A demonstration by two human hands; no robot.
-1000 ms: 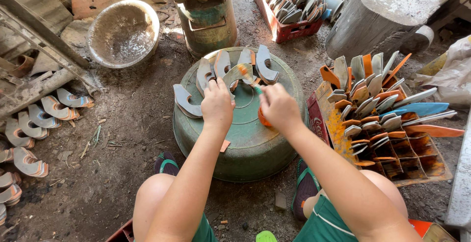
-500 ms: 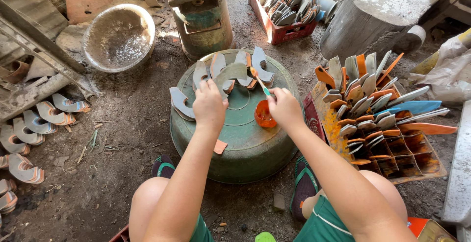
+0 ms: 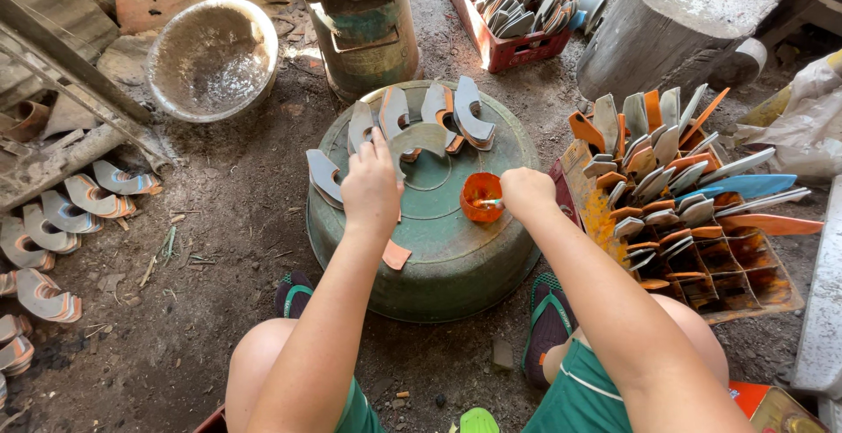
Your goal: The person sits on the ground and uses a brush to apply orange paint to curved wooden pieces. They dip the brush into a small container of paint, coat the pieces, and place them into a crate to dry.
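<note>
On the green drum, the right hand's closed grip dips a brush into the orange cup.

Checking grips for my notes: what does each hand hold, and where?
Right hand pinches a small brush by its handle, tip in the orange cup. Left hand presses a grey curved piece.

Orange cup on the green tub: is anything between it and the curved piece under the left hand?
Nothing visible. Bare tub top lies between the orange cup, where the right hand dips a brush, and the curved piece under the left hand.
</note>
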